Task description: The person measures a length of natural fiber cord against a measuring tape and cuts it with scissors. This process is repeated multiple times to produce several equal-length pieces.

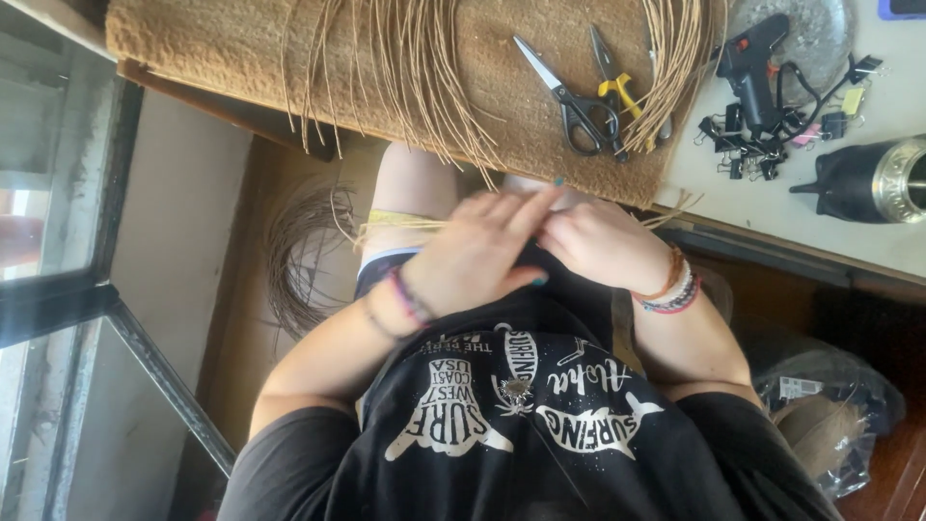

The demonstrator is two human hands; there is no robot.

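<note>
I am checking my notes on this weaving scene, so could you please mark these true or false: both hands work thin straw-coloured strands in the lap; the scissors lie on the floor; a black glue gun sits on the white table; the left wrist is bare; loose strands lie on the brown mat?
1. Both hands, the left hand and the right hand, work the thin strands in the lap: true.
2. The scissors lie on the floor: false, they lie on the brown mat.
3. A black glue gun sits on the white table: true.
4. The left wrist is bare: false, it wears bracelets.
5. Loose strands lie on the mat: true.
</note>
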